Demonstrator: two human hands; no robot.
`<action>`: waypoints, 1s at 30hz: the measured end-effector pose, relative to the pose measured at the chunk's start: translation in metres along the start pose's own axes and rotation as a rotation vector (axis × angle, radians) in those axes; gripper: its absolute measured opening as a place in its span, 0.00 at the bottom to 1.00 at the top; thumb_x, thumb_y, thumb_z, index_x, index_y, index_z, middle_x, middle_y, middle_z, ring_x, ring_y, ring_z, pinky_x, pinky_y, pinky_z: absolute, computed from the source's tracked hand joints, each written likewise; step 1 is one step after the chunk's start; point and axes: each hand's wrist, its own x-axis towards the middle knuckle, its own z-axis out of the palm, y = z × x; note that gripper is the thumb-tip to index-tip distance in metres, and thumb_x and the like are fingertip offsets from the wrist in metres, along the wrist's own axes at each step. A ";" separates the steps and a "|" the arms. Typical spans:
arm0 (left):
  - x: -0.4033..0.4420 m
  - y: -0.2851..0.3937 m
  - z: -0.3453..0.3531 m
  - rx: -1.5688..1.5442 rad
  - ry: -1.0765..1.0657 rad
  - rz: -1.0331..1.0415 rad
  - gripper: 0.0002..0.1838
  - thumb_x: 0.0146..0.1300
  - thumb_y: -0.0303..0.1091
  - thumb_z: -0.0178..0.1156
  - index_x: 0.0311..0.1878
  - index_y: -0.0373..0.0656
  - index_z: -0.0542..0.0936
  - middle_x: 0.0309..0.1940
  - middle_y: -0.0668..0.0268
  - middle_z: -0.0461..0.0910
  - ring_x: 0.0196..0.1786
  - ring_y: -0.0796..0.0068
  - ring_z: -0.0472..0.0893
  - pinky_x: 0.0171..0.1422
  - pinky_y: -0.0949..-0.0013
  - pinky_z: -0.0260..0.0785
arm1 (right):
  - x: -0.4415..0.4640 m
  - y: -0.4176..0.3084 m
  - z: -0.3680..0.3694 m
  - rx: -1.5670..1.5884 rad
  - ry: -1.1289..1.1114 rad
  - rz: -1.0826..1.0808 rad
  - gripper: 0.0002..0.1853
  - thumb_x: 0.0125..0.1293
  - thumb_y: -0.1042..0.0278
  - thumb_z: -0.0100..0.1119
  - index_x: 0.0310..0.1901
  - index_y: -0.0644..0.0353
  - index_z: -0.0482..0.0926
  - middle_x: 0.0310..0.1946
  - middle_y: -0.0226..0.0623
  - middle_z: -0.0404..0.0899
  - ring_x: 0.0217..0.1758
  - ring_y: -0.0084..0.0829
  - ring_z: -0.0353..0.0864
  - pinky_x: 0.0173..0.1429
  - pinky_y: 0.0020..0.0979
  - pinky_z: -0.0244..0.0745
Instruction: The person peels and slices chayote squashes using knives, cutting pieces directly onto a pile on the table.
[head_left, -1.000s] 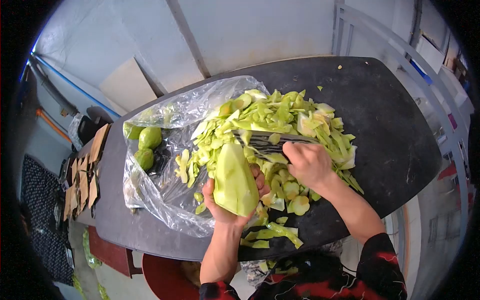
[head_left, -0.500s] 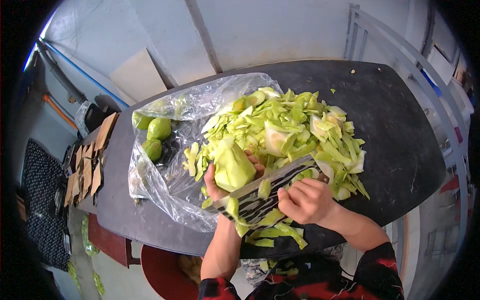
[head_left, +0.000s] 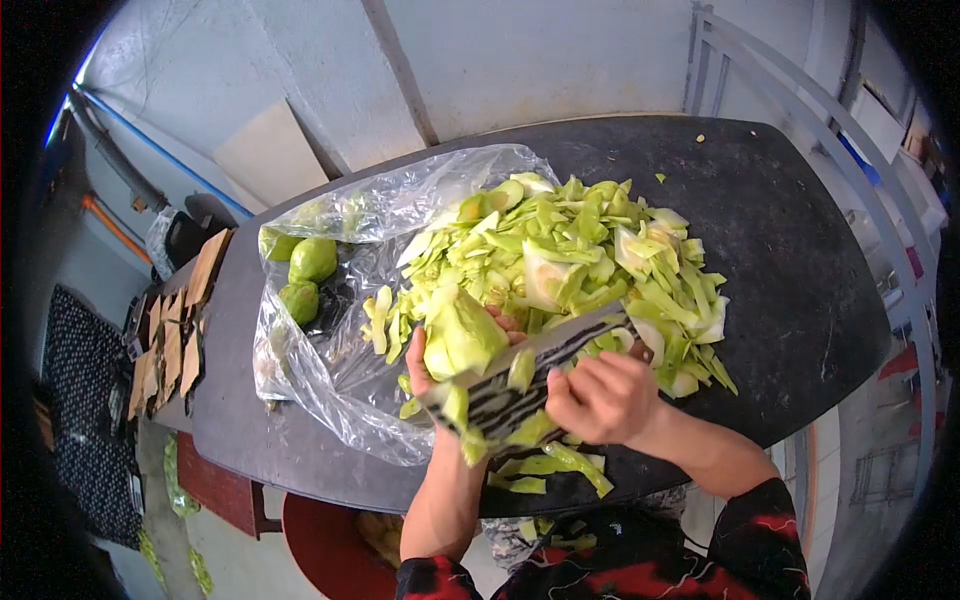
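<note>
Cupped around a large peeled green fruit (head_left: 462, 335), my left hand (head_left: 418, 366) has its fingers mostly hidden behind the fruit and blade. My right hand (head_left: 605, 398) is closed on a wide cleaver (head_left: 520, 375), whose handle is covered by the fist. The blade slants down to the left, its tip end at the lower side of the fruit. Strips of pale green flesh cling to the blade. Behind both hands, a big heap of green slices and peelings (head_left: 575, 240) covers the middle of the table. Loose peel strips (head_left: 570, 465) lie beneath the cleaver near the table edge.
A clear plastic bag (head_left: 360, 400) spreads on the dark table (head_left: 800, 300), with whole green fruits (head_left: 313, 260) at its left. A red tub (head_left: 315, 540) stands below the front edge. Cardboard pieces (head_left: 190, 320) are at far left; a grey railing (head_left: 850, 140) rises at right.
The cleaver has shifted slightly left and down, against the fruit's lower side. The fruit is turned a little in my left hand. The view has moved slightly.
</note>
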 end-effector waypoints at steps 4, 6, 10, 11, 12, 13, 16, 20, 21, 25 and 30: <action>0.001 0.004 0.002 0.201 0.144 0.184 0.32 0.69 0.56 0.48 0.60 0.36 0.74 0.49 0.50 0.80 0.51 0.52 0.79 0.62 0.54 0.71 | -0.003 0.013 0.000 -0.074 -0.077 0.086 0.03 0.60 0.75 0.59 0.32 0.59 0.75 0.17 0.26 0.70 0.19 0.23 0.75 0.24 0.24 0.71; 0.001 0.006 0.001 0.196 0.146 0.195 0.32 0.69 0.57 0.47 0.61 0.37 0.74 0.49 0.50 0.81 0.52 0.55 0.80 0.62 0.55 0.71 | -0.002 0.015 0.001 -0.050 -0.080 0.110 0.03 0.60 0.74 0.59 0.32 0.58 0.75 0.17 0.26 0.70 0.19 0.23 0.76 0.24 0.25 0.71; 0.002 0.006 0.005 0.223 0.246 0.280 0.32 0.69 0.58 0.47 0.62 0.39 0.74 0.49 0.51 0.81 0.52 0.57 0.81 0.61 0.56 0.73 | -0.008 0.024 0.005 -0.009 -0.106 0.184 0.03 0.58 0.73 0.59 0.32 0.58 0.75 0.17 0.26 0.72 0.19 0.25 0.78 0.24 0.27 0.73; 0.001 0.008 0.002 0.235 0.200 0.249 0.32 0.68 0.57 0.48 0.62 0.39 0.74 0.49 0.51 0.82 0.52 0.57 0.81 0.60 0.56 0.74 | -0.008 0.023 0.005 0.010 -0.103 0.188 0.04 0.56 0.74 0.59 0.33 0.58 0.76 0.17 0.26 0.71 0.19 0.25 0.78 0.25 0.27 0.74; 0.001 0.009 0.000 0.241 0.178 0.235 0.32 0.68 0.57 0.49 0.62 0.39 0.74 0.49 0.51 0.82 0.52 0.57 0.81 0.59 0.56 0.74 | -0.006 0.021 0.003 0.009 -0.103 0.184 0.04 0.56 0.74 0.59 0.33 0.58 0.76 0.17 0.26 0.71 0.19 0.25 0.78 0.25 0.27 0.74; 0.000 0.009 -0.001 0.247 0.156 0.220 0.32 0.68 0.57 0.49 0.62 0.39 0.74 0.49 0.51 0.82 0.51 0.56 0.82 0.59 0.56 0.74 | -0.003 0.018 0.000 0.032 -0.105 0.180 0.04 0.56 0.74 0.59 0.33 0.59 0.76 0.17 0.26 0.70 0.19 0.25 0.78 0.25 0.27 0.74; -0.003 0.003 0.000 0.377 0.184 0.134 0.33 0.66 0.57 0.51 0.61 0.38 0.75 0.49 0.51 0.82 0.51 0.57 0.82 0.57 0.57 0.76 | 0.007 0.010 -0.014 0.074 -0.149 0.169 0.05 0.55 0.74 0.59 0.34 0.60 0.76 0.17 0.26 0.69 0.20 0.25 0.77 0.25 0.27 0.74; -0.004 0.001 0.002 0.376 0.198 0.098 0.33 0.64 0.57 0.52 0.62 0.38 0.75 0.50 0.52 0.82 0.51 0.57 0.82 0.57 0.58 0.76 | 0.008 0.011 -0.014 0.135 -0.116 0.173 0.04 0.56 0.74 0.58 0.34 0.60 0.76 0.17 0.26 0.70 0.20 0.25 0.78 0.24 0.28 0.74; -0.004 0.000 0.001 0.386 0.189 0.100 0.34 0.63 0.57 0.53 0.62 0.39 0.75 0.51 0.53 0.81 0.51 0.57 0.82 0.57 0.59 0.76 | 0.006 0.012 -0.013 0.162 -0.092 0.194 0.03 0.56 0.74 0.58 0.33 0.60 0.76 0.17 0.27 0.71 0.20 0.26 0.79 0.24 0.28 0.74; -0.008 -0.006 0.010 0.328 0.209 0.094 0.34 0.62 0.56 0.55 0.66 0.45 0.73 0.56 0.57 0.80 0.56 0.60 0.81 0.61 0.54 0.73 | 0.002 0.035 0.003 0.068 -0.124 0.298 0.04 0.59 0.75 0.56 0.30 0.57 0.72 0.15 0.31 0.74 0.18 0.29 0.81 0.21 0.34 0.76; -0.009 -0.002 -0.005 0.328 -0.118 -0.084 0.38 0.61 0.59 0.55 0.68 0.43 0.71 0.56 0.52 0.78 0.55 0.53 0.80 0.57 0.47 0.73 | -0.009 0.054 0.010 0.035 -0.176 0.455 0.10 0.51 0.78 0.63 0.31 0.58 0.70 0.18 0.37 0.76 0.23 0.40 0.81 0.25 0.37 0.74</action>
